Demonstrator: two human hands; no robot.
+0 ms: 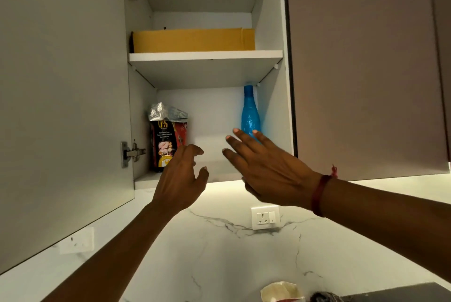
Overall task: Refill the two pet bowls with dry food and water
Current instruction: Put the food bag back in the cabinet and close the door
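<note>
Overhead, a wall cabinet is seen with its door (63, 82) swung open at the left. On the lower shelf (146, 180), a dry food bag (166, 140) is stood at the left end, its foil top crumpled, and a blue bottle (250, 111) is stood upright at the right end. Both hands are raised before this shelf. The left hand (180, 174) is held near the bag, fingers loosely curled, nothing gripped. The right hand (266, 169) is spread with straight fingers across the bottle's base; contact cannot be told. A cardboard box (192, 39) is laid on the upper shelf (205, 55).
</note>
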